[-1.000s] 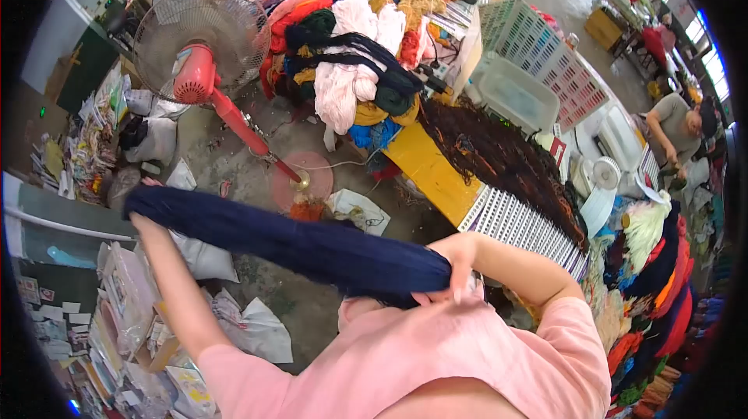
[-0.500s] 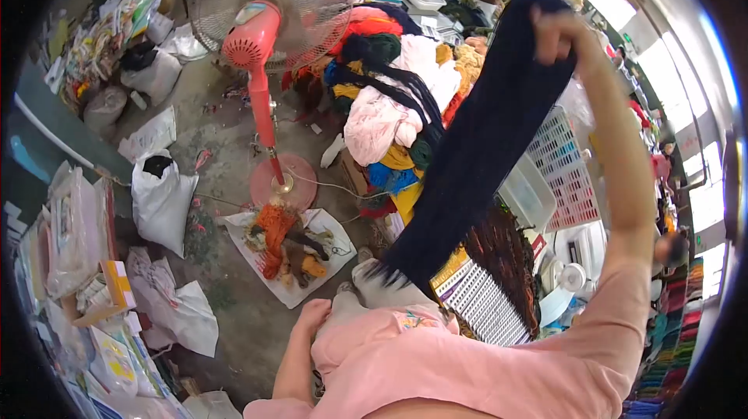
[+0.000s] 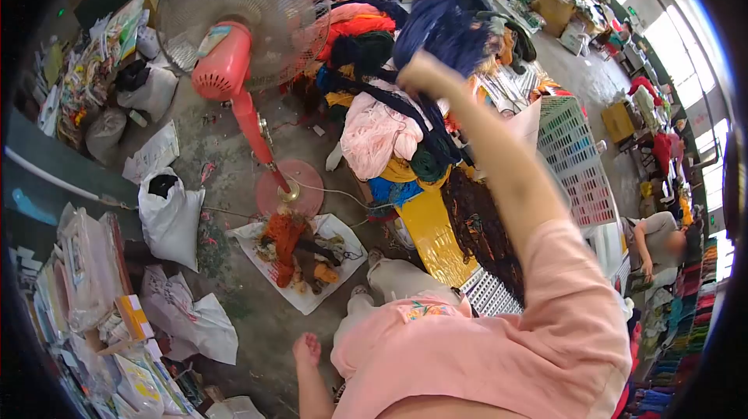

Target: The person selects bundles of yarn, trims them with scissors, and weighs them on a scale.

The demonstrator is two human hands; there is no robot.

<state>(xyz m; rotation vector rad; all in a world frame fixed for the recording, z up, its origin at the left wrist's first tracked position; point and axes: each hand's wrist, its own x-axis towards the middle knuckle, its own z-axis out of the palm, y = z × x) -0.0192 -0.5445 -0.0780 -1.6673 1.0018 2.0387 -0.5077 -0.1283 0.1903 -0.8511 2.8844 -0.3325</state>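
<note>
My right hand (image 3: 421,76) reaches out over the piled table, closed and blurred by motion. It grips a hank of dark navy yarn (image 3: 444,21), whose loose strands swing up and spread beyond the hand. Below it lie a pale pink yarn bundle (image 3: 378,134), a dark green hank (image 3: 426,166) and black strands. My left hand (image 3: 307,349) hangs low beside my leg, fingers curled in, with nothing seen in it. Near it on the floor, a white sheet (image 3: 312,306) bears orange and brown yarn scraps (image 3: 284,243).
A red standing fan (image 3: 226,60) rises left of the table. A white sack (image 3: 167,216) and stacked packets (image 3: 86,286) stand at the left. A yellow board (image 3: 436,232) and plastic baskets (image 3: 576,162) line the table's near side. Another person (image 3: 658,243) sits at the right.
My right hand has swung left and forward with the navy hank, which hung long toward me and now flies up over the pile. My left hand has dropped slightly lower.
</note>
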